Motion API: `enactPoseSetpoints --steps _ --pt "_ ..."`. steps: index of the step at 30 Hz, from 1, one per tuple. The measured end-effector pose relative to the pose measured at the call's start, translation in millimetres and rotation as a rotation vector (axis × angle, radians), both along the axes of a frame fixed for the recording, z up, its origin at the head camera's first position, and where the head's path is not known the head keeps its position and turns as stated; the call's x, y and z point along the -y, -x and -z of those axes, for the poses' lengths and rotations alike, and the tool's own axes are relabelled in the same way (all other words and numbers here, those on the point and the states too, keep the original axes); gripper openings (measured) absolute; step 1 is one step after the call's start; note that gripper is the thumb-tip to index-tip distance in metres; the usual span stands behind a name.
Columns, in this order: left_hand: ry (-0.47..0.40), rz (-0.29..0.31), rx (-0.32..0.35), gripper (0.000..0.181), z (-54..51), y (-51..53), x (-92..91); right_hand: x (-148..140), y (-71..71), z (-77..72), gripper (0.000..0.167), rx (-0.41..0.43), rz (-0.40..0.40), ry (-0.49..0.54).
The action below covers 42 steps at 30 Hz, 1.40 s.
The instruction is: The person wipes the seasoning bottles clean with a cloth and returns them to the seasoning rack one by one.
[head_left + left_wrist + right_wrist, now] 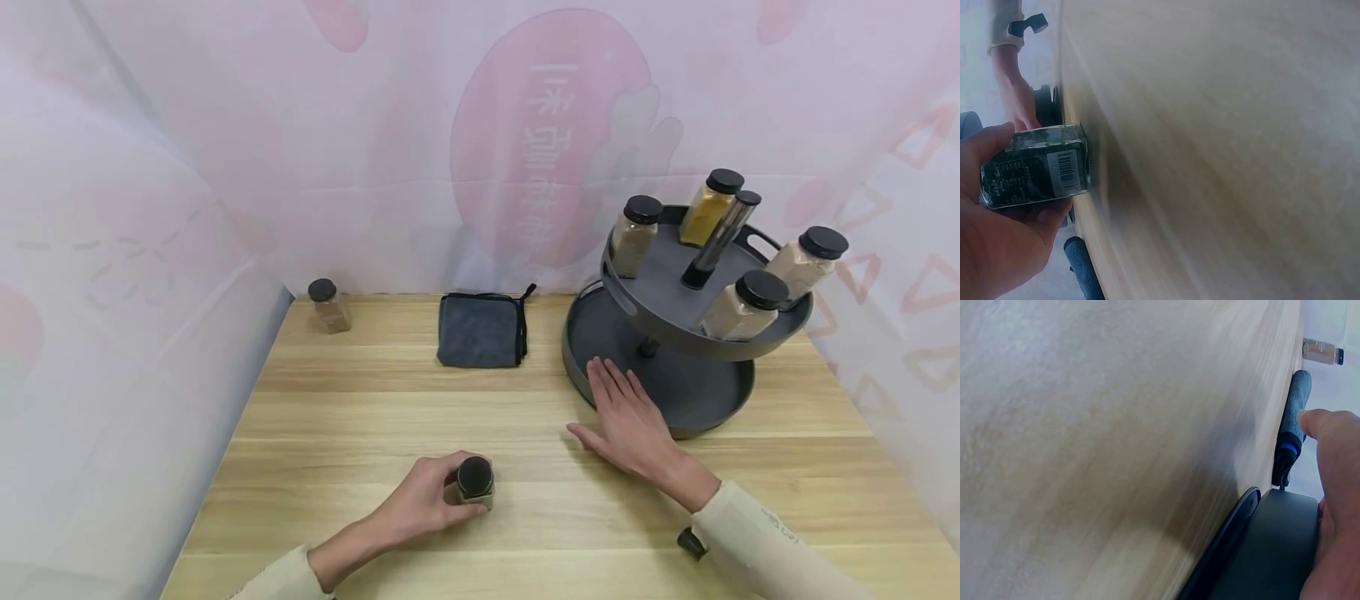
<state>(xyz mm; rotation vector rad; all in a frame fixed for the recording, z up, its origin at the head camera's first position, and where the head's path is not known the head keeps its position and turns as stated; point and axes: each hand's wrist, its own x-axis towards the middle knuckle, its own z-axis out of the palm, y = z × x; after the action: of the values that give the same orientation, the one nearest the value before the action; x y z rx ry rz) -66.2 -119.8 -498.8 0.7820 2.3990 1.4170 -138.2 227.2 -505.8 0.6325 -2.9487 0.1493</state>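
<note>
My left hand (pixel 420 504) grips a small square glass jar (pixel 480 498) with a black lid, fingers on one side and thumb on the other, at the table's front middle. In the left wrist view the jar (pixel 1035 165) shows dark green contents and a barcode label, its base close to the wood. My right hand (pixel 637 429), fingers extended, lies at the front left rim of the lower tray (pixel 686 429) of a dark two-tier stand. Several black-lidded jars, one with yellow contents (pixel 705 215), stand on the upper tray (pixel 667 321). The right wrist view shows the hand (pixel 1341 487) beside the tray wall.
A folded grey cloth (pixel 478 331) lies at the back middle of the wooden table (pixel 360 417). Another black-lidded jar (pixel 331 310) with brownish contents stands at the back left. Printed fabric (pixel 375 150) hangs behind and at both sides.
</note>
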Motion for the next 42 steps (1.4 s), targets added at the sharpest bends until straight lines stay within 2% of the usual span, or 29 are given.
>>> enactPoseSetpoints --steps 5,11,15,22,25,32,42 --pt "-0.010 -0.014 0.030 0.052 0.6 -1.6 0.6 7.3 3.2 -8.4 0.097 -0.058 -0.021 -0.004" --pt "-0.028 -0.033 0.046 0.066 0.9 -4.1 1.2 26.8 11.5 -24.8 0.096 -0.179 -0.111 -0.005" --pt "-0.047 -0.062 0.048 0.070 1.8 -5.2 0.9 43.3 19.2 -35.9 0.093 -0.192 -0.174 -0.008" --pt "-0.048 -0.105 0.053 0.072 4.3 -6.6 0.1 78.6 39.5 -45.5 0.091 -0.113 -0.266 -0.039" --pt "-0.003 -0.118 0.038 0.071 6.1 -7.1 -0.2 92.3 49.6 -44.9 0.090 -0.056 -0.289 -0.053" --pt "0.091 -0.145 -0.026 0.065 11.5 -9.2 -1.8 118.9 71.9 -38.7 0.088 0.010 -0.353 -0.092" --pt "0.079 -0.167 -0.054 0.048 14.8 -10.6 -4.8 140.7 96.0 -24.3 0.085 0.118 -0.333 -0.132"
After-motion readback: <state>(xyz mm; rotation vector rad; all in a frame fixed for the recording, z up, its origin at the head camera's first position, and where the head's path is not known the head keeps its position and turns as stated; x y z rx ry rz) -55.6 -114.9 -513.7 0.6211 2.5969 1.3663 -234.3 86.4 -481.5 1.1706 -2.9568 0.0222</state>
